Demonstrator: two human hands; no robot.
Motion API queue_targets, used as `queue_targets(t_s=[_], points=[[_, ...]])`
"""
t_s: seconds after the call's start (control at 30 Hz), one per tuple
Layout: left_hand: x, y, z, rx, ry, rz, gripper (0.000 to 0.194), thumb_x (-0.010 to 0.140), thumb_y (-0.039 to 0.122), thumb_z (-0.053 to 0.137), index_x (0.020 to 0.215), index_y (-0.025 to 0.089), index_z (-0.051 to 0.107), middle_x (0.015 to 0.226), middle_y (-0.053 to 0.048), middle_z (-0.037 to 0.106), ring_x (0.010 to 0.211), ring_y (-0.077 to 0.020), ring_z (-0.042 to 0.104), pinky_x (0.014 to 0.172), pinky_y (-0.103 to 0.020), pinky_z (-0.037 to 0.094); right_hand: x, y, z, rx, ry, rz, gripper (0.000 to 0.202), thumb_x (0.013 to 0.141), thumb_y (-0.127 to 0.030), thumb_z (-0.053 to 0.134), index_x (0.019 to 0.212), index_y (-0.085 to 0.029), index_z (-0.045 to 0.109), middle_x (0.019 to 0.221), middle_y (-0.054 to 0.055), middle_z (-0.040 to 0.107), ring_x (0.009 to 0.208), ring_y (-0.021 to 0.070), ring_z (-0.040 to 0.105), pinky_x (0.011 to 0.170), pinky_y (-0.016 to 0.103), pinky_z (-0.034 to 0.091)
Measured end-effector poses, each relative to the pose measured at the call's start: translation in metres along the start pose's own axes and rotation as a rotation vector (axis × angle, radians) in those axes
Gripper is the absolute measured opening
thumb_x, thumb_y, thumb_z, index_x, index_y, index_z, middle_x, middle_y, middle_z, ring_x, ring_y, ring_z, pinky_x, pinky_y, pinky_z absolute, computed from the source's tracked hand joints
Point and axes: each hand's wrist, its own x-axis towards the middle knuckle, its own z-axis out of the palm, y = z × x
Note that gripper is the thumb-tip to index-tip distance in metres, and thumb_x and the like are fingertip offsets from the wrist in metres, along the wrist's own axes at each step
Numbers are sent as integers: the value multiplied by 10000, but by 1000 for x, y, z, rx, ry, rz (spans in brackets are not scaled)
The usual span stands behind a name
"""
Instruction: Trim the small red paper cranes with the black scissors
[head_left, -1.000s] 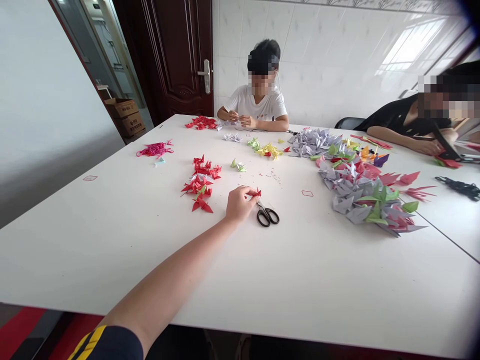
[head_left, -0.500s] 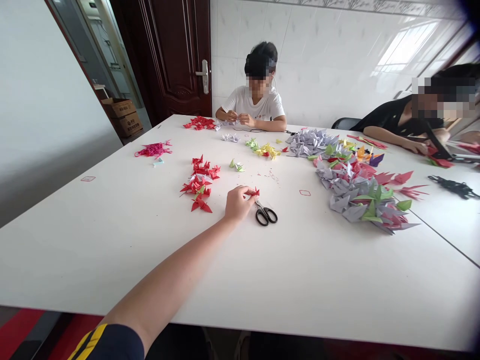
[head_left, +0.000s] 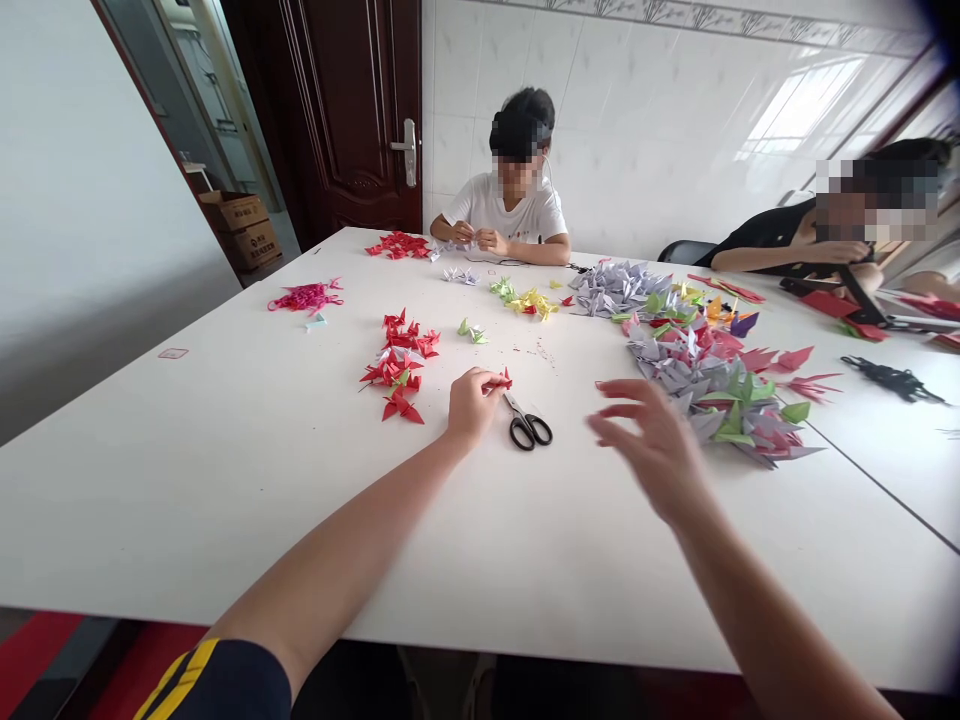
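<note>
In the head view my left hand (head_left: pixel 475 402) pinches a small red folded-paper piece (head_left: pixel 506 379), probably a paper crane, mostly covered by the fingers. Black-handled scissors (head_left: pixel 531 430) lie on the table just right of that hand, blades pointing toward it. My right hand (head_left: pixel 652 440) is above the table with fingers apart and nothing in them, slightly blurred by motion. Left of my left hand lies a group of red paper cranes (head_left: pixel 403 372). A large heap of grey, pink and green paper cranes (head_left: pixel 739 400) lies beyond and to the right of my right hand.
Across the white table (head_left: pixel 225 500) a person in white (head_left: pixel 517 215) handles folded paper. Another person in black (head_left: pixel 772 235) sits at right behind a black stand. Pink string (head_left: pixel 307 296), yellow cranes (head_left: pixel 535 303) and a black cord bundle (head_left: pixel 892 378) lie about.
My right hand has come into view from the right, reaching over the table. My left hand keeps its pinch on the red paper, nearly still. The person at right has raised a hand.
</note>
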Motion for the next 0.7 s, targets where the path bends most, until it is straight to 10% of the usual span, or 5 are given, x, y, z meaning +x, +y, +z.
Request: queue_targets(t_s=[0.13, 0.27, 0.7], points=[[-1, 3, -2, -32, 8, -9, 171, 788, 69, 614, 776, 189, 735, 896, -36, 712, 845, -140, 670, 794, -275, 555, 16, -24, 39, -142, -264, 19, 300, 843, -445, 652, 1062, -253, 576, 1039, 62, 569, 782, 186, 566, 645, 298, 433], [0, 4, -4, -39, 5, -53, 235, 729, -6, 570, 678, 182, 701, 796, -12, 704, 777, -126, 657, 776, -262, 540, 25, -14, 67, -314, -257, 126, 178, 868, -382, 610, 841, -221, 538, 901, 38, 574, 652, 152, 488, 546, 276, 308], [2, 3, -6, -89, 23, -146, 226, 706, 4, 538, 660, 183, 669, 732, 4, 717, 713, -120, 657, 732, -244, 526, 34, 14, 70, -224, -299, 173, 239, 837, -464, 617, 793, -235, 568, 665, -8, 577, 614, 164, 513, 519, 265, 255]])
